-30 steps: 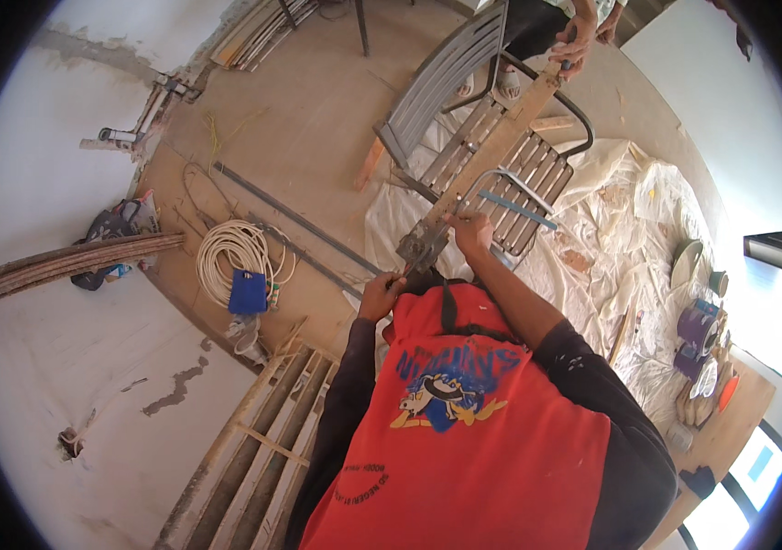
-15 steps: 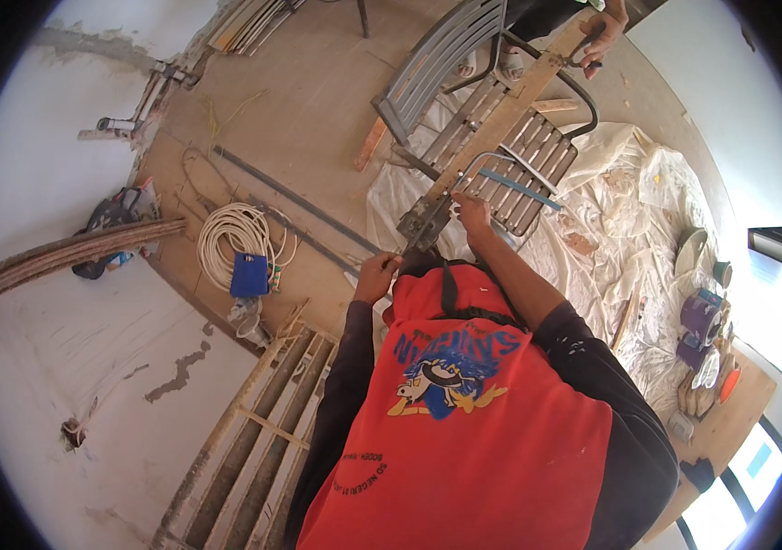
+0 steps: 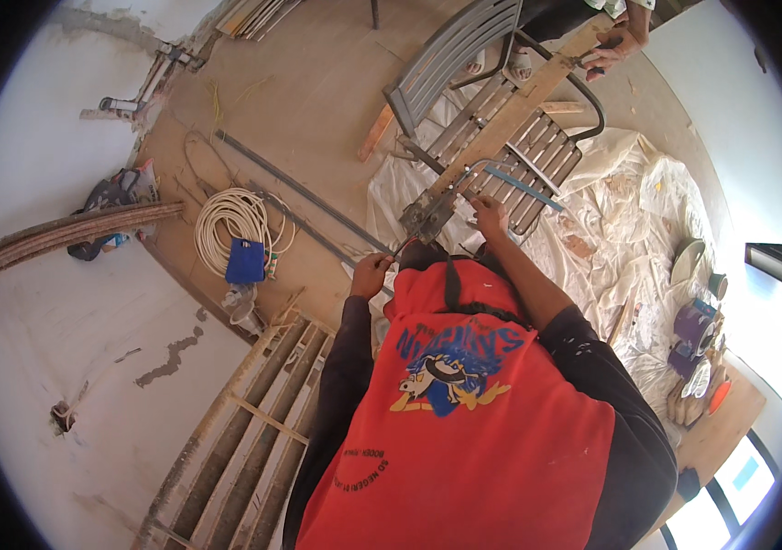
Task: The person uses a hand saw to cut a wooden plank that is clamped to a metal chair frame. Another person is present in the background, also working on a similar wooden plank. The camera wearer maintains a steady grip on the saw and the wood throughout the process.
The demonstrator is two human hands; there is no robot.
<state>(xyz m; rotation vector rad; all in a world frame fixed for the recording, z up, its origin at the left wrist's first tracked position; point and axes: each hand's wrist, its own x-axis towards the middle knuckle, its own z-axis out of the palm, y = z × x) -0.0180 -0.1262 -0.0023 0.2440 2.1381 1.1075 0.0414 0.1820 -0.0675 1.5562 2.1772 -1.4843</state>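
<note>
My left hand [image 3: 372,275] is closed with its fingertips together, by the near end of a long grey bar [image 3: 299,190]. What it pinches, if anything, is too small to make out. My right hand [image 3: 492,217] has curled fingers beside the pale handle of a hacksaw [image 3: 524,186]; whether it touches the handle is unclear. The hacksaw, with a blue strip along it, rests across a slatted metal chair [image 3: 551,151]. A long wooden plank [image 3: 501,119] also lies over the chair, with a dark metal block [image 3: 425,218] at its near end.
Another person's hand [image 3: 618,48] holds a dark-handled tool at the plank's far end. Crumpled plastic sheeting [image 3: 629,247] covers the floor at right. To the left lie a coil of pale hose [image 3: 217,229], a blue box [image 3: 245,261] and a wooden frame [image 3: 253,422].
My right hand has drawn back slightly to the right, off the spot by the dark block. The other person's hand has shifted a little. Hacksaw and plank stay in place.
</note>
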